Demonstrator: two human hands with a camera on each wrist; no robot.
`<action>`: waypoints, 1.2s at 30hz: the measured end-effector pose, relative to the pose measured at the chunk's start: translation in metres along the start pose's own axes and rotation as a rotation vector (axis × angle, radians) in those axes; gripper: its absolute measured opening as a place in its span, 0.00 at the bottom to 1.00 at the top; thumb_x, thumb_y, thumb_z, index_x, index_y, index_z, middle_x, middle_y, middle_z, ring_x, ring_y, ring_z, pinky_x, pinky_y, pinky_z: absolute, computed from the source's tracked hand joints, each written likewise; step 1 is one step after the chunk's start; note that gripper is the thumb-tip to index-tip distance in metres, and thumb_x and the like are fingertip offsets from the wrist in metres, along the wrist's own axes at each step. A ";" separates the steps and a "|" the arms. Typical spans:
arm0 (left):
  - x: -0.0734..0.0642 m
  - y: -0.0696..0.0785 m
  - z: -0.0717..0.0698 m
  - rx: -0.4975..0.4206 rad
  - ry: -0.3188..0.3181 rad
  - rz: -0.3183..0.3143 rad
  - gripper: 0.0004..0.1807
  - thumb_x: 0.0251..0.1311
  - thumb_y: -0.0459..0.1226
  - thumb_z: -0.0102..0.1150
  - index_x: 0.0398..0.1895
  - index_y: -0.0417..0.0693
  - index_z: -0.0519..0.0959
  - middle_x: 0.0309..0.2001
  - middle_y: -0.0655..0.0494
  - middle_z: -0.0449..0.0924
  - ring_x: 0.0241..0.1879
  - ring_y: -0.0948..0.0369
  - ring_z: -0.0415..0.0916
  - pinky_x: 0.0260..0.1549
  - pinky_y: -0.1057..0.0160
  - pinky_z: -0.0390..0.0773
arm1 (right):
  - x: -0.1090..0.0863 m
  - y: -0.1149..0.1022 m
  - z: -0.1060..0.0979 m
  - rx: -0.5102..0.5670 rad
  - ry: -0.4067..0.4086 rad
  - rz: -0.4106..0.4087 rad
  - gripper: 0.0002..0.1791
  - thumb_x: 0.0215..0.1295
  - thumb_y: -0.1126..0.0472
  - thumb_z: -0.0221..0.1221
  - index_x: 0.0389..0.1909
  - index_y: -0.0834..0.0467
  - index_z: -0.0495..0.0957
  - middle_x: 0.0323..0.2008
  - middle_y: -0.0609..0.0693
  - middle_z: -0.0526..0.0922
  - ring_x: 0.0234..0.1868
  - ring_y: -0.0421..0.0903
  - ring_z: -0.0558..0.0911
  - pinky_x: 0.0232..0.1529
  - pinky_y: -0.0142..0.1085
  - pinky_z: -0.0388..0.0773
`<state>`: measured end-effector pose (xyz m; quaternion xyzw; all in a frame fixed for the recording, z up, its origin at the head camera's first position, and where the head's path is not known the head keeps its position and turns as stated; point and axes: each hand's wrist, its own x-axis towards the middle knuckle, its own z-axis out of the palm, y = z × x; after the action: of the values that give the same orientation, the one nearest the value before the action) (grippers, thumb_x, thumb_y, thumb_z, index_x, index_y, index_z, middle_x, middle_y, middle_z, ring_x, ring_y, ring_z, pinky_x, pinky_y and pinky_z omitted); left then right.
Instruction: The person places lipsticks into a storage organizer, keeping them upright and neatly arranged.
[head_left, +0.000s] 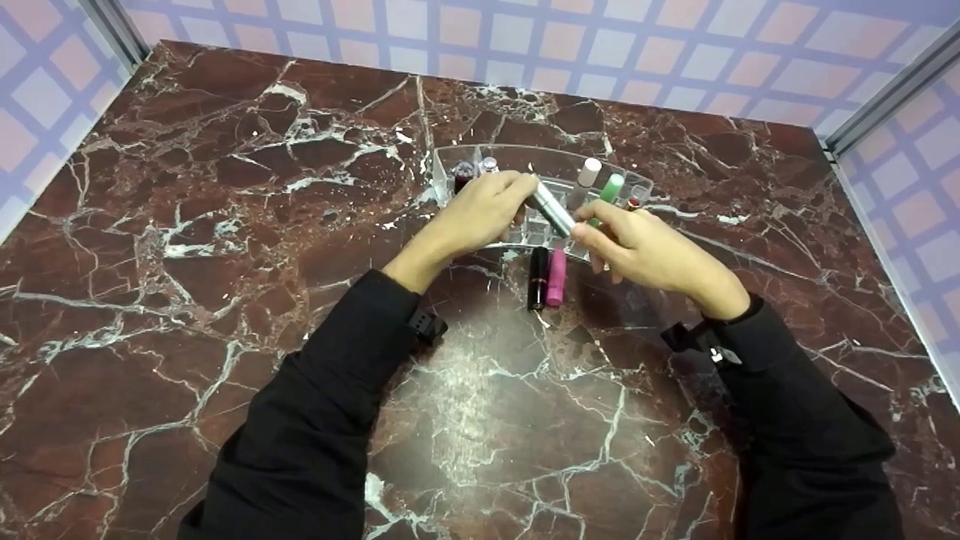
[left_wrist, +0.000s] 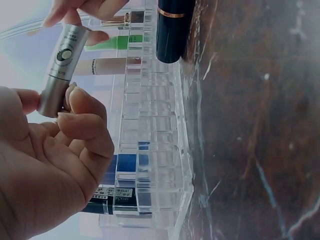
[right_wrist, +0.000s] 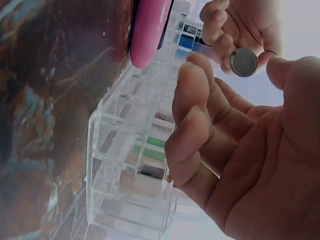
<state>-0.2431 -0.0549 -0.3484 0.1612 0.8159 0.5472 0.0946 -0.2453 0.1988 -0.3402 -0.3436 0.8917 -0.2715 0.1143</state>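
Head view places the silver tube (head_left: pixel 551 206) above the rack (head_left: pixel 534 229), between the two hands. We find the left hand (head_left: pixel 480 212) pinching its plain, darker end with thumb and finger. The right hand (head_left: pixel 645 247) has its thumb and fingers parted, bent loosely about the lettered end; we cannot tell whether they touch it.

We judge the step in hand to be two-handed handling of the tube. To do it well, the left pinch should be firm but light, on the darker part, clear of the seam. The right thumb and fingers should meet the lettered end squarely from opposite sides, and neither hand should let go until the other has a sure grip. We would also advise raised knuckles, well clear of the green tube (head_left: pixel 611 187) and pale tube (head_left: pixel 589 172) standing in the rack.

As to axis, we record the tube lying across the rack, slanting from its back left toward its front right. The lettered end points at the right hand and, by our reading of the left wrist view, dips slightly toward the rack. Its flat end face shows to the right wrist camera. Which end is the cap, we cannot determine.
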 end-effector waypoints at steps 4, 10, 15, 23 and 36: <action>0.002 -0.002 0.001 -0.030 -0.030 0.036 0.19 0.79 0.50 0.42 0.43 0.52 0.81 0.28 0.58 0.73 0.20 0.65 0.66 0.18 0.69 0.65 | 0.000 0.000 0.002 0.013 -0.006 -0.019 0.20 0.79 0.44 0.50 0.58 0.55 0.72 0.26 0.55 0.82 0.19 0.54 0.81 0.19 0.38 0.77; 0.002 -0.004 0.000 -0.067 -0.057 0.048 0.18 0.79 0.50 0.44 0.45 0.52 0.82 0.30 0.57 0.72 0.21 0.63 0.68 0.18 0.69 0.65 | 0.001 0.000 0.003 0.004 0.002 -0.042 0.17 0.79 0.46 0.50 0.53 0.56 0.73 0.25 0.53 0.81 0.18 0.49 0.80 0.19 0.37 0.77; 0.002 -0.003 0.001 -0.107 -0.038 0.048 0.18 0.77 0.51 0.48 0.45 0.48 0.79 0.37 0.45 0.75 0.23 0.61 0.70 0.19 0.69 0.66 | 0.002 -0.001 0.004 0.003 0.014 -0.049 0.17 0.79 0.46 0.50 0.50 0.55 0.74 0.24 0.53 0.81 0.17 0.45 0.79 0.18 0.37 0.76; 0.001 -0.002 0.003 -0.094 -0.020 0.019 0.20 0.77 0.49 0.48 0.57 0.45 0.76 0.46 0.43 0.76 0.29 0.60 0.75 0.22 0.68 0.71 | 0.004 0.000 0.009 0.000 0.019 -0.042 0.15 0.79 0.46 0.51 0.43 0.54 0.74 0.21 0.54 0.80 0.15 0.43 0.77 0.17 0.37 0.74; 0.003 -0.003 0.003 -0.092 0.010 0.037 0.16 0.78 0.47 0.48 0.53 0.47 0.78 0.45 0.45 0.78 0.36 0.56 0.73 0.34 0.65 0.74 | 0.004 0.001 0.010 0.000 -0.003 -0.063 0.15 0.80 0.49 0.50 0.51 0.56 0.75 0.23 0.53 0.80 0.16 0.42 0.78 0.17 0.36 0.75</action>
<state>-0.2457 -0.0518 -0.3522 0.1691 0.7871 0.5867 0.0876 -0.2447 0.1929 -0.3496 -0.3719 0.8802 -0.2747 0.1071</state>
